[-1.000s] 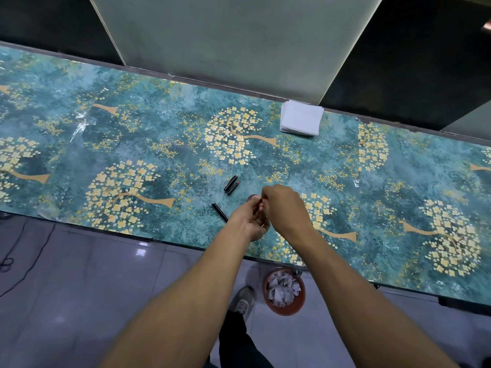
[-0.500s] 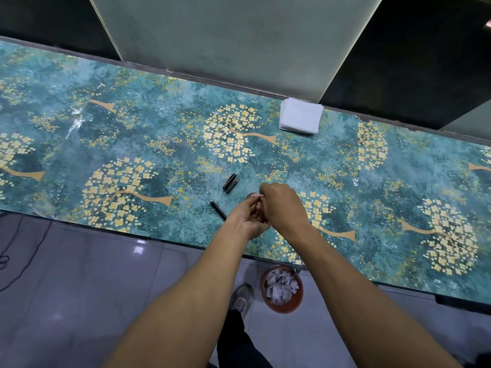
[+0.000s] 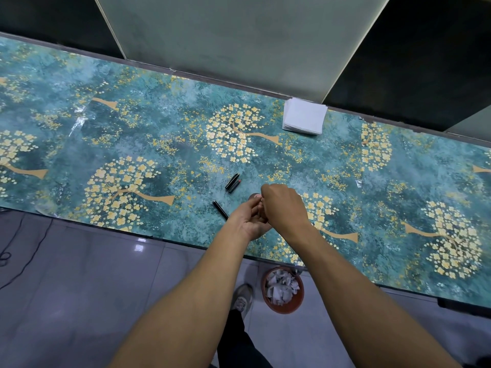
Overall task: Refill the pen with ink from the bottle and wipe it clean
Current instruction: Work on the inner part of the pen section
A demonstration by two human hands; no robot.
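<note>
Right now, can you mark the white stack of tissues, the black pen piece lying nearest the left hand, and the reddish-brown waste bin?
white stack of tissues point(image 3: 304, 116), head view, top sheet's centre.
black pen piece point(image 3: 220, 209), head view, mid-barrel.
reddish-brown waste bin point(image 3: 288, 307), head view, near rim.

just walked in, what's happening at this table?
A person has both hands together over the near edge of the patterned table; the left hand and right hand work on something small, hidden between them. Black pen parts and another black piece lie beside them. A tissue stack waits untouched.
</note>
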